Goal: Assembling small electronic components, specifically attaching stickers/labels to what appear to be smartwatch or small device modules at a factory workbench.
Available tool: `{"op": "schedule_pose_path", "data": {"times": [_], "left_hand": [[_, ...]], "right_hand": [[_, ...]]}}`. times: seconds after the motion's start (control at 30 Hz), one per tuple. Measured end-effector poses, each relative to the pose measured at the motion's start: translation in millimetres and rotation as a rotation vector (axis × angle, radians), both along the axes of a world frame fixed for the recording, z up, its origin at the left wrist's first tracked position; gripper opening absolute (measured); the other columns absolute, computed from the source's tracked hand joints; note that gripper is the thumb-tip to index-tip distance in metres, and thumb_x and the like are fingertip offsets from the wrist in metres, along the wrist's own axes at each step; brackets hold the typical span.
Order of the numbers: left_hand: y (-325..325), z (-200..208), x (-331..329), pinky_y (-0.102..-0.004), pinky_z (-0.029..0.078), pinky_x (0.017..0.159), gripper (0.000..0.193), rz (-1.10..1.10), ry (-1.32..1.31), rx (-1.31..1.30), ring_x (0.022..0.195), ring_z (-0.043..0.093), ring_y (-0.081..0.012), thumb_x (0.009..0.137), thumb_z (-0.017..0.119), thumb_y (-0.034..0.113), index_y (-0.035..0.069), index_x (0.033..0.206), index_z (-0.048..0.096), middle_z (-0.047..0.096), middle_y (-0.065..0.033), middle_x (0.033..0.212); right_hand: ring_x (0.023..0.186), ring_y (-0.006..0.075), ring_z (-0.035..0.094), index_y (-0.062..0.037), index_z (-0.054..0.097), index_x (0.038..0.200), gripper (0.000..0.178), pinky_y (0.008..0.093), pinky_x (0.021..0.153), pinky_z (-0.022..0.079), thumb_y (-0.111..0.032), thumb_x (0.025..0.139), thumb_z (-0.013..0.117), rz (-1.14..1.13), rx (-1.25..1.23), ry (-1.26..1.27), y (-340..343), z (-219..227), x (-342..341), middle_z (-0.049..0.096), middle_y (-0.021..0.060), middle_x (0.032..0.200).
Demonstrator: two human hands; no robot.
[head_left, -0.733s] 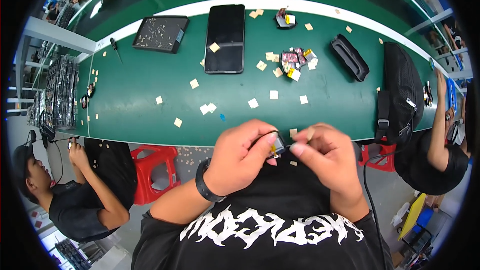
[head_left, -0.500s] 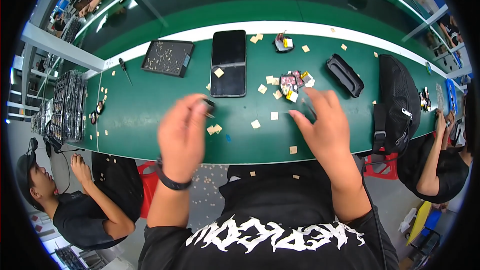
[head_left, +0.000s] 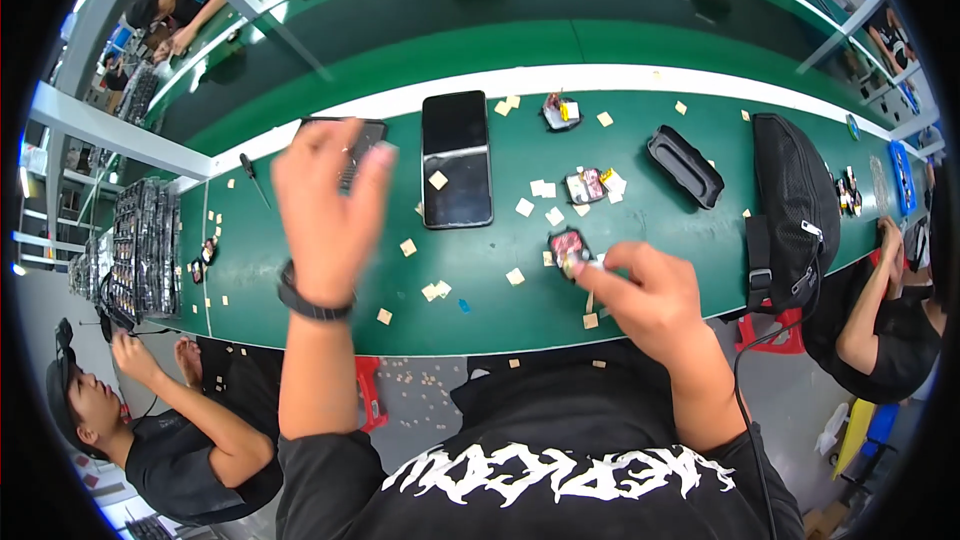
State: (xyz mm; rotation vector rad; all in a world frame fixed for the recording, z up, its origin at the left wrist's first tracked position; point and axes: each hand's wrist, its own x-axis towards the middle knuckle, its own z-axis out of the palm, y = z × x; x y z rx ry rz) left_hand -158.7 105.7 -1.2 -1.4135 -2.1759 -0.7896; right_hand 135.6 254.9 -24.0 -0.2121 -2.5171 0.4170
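Note:
My right hand (head_left: 655,300) pinches a small black-cased electronic module (head_left: 570,246) with a reddish circuit board, just above the green tabletop (head_left: 300,325). A pale strip shows beneath its fingers, its kind unclear. My left hand (head_left: 335,205), blurred and wearing a black wristband, reaches over a black tray (head_left: 360,145) of tiny pieces. Its thumb and fingers are apart, with nothing visible between them. Another such module (head_left: 585,186), with yellow and white parts, lies beyond my right hand. A third module (head_left: 561,113) lies farther back.
A large black phone (head_left: 455,160) lies at centre. Small beige squares are scattered about. Toward the right are a black molded holder (head_left: 686,168) and a black waist bag (head_left: 793,210). A screwdriver (head_left: 254,180) and stacked clear trays (head_left: 145,250) are left. Co-workers sit on both sides.
My left hand has moved forward over the tray; the small black item it held no longer shows. My right hand has drawn back nearer me with a module pinched in it.

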Motion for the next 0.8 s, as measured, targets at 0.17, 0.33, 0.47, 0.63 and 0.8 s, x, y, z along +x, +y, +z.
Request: {"op": "schedule_pose_path", "data": {"times": [0.17,0.33,0.47,0.63,0.8], "left_hand": [[-6,12,106,-0.0265,0.051,0.083,0.040,-0.722,-1.622,-0.391,0.096,0.063,-0.0119,0.099,0.058,0.007,0.000,0.139,0.057,0.068,-0.0083,0.115],[-20,-4,116,-0.0275,0.055,0.086,0.044,-0.692,-1.884,-0.297,0.102,0.064,-0.0136,0.102,0.050,0.004,0.001,0.147,0.047,0.065,-0.0150,0.124],[-28,-15,129,-0.0307,0.057,0.089,0.047,-0.678,-1.955,-0.085,0.109,0.065,-0.0191,0.102,0.050,0.002,0.000,0.148,0.042,0.060,-0.0198,0.132],[-35,-27,142,-0.0331,0.058,0.093,0.033,-0.566,-1.892,-0.017,0.115,0.065,-0.0236,0.099,0.052,-0.005,-0.002,0.132,0.051,0.062,-0.0177,0.127],[-40,-30,148,-0.0334,0.059,0.093,0.027,-0.470,-1.880,0.095,0.111,0.067,-0.0258,0.098,0.053,-0.007,-0.001,0.125,0.049,0.064,-0.0156,0.121]], "right_hand": [[0.058,0.0132,0.056,-0.0186,0.075,0.102,0.036,0.0279,0.047,0.044,-0.010,0.067,0.075,0.205,0.081,0.068,-14,19,16,0.057,0.0014,0.084],[0.055,0.0106,0.048,-0.0051,0.071,0.103,0.021,0.0246,0.049,0.041,-0.002,0.082,0.072,-0.069,-0.511,0.061,-35,11,29,0.057,0.0026,0.084],[0.054,0.0060,0.043,-0.0018,0.061,0.086,0.023,0.0225,0.048,0.033,-0.017,0.103,0.056,-0.287,-1.468,0.098,-59,2,57,0.056,0.0026,0.074],[0.046,0.0104,0.030,-0.0083,0.044,0.068,0.049,0.0259,0.044,0.026,-0.036,0.108,0.044,-0.202,-2.272,-0.095,-74,2,59,0.041,0.0028,0.057],[0.051,0.0105,0.038,-0.0046,0.051,0.079,0.042,0.0251,0.049,0.032,-0.033,0.109,0.042,-0.175,-2.337,-0.173,-92,-11,74,0.048,0.0042,0.064]]}}
